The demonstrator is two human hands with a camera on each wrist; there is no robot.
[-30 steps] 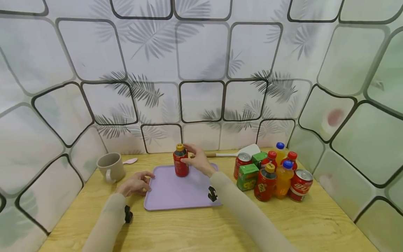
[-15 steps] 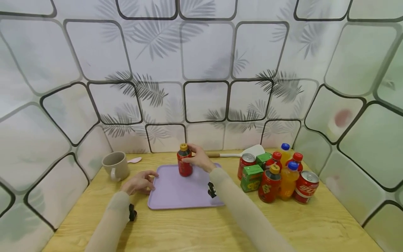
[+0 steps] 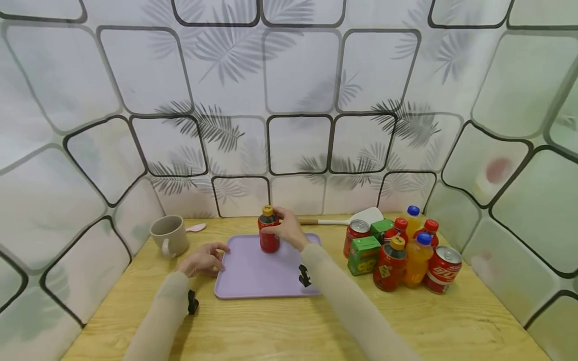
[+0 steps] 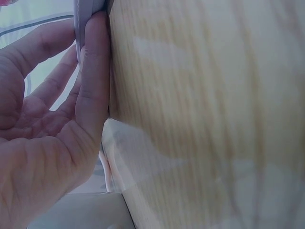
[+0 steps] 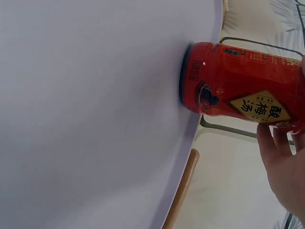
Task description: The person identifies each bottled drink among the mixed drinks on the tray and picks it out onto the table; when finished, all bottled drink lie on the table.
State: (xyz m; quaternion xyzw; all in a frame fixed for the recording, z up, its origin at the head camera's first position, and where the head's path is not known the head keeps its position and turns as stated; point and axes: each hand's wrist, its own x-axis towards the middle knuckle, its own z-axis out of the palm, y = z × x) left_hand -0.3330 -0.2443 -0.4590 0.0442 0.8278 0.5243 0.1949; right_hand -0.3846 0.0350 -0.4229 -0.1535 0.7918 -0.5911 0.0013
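A bottle of plum drink (image 3: pixel 269 236) with a red label and yellow cap stands upright on the lilac tray (image 3: pixel 266 276), by its far edge. My right hand (image 3: pixel 291 230) grips it from the right; in the right wrist view the fingertips (image 5: pixel 269 143) curl against the label (image 5: pixel 238 81). At the tray's left edge is my left hand (image 3: pixel 203 259). The left wrist view shows its thumb and fingers (image 4: pixel 93 71) on either side of the tray rim (image 4: pixel 82 28), with one finger low along the tabletop.
Right of the tray stand several drinks: cola cans (image 3: pixel 444 271), green cartons (image 3: pixel 364 255), orange bottles (image 3: pixel 417 260) and another red bottle (image 3: pixel 389 268). A spatula (image 3: pixel 368 216) lies behind the tray. At the left are a grey mug (image 3: pixel 169 235) and a pink spoon (image 3: pixel 197 227).
The whole head view has shifted slightly, so everything sits farther right in it. Both hands and the bottle keep their places on the tray.
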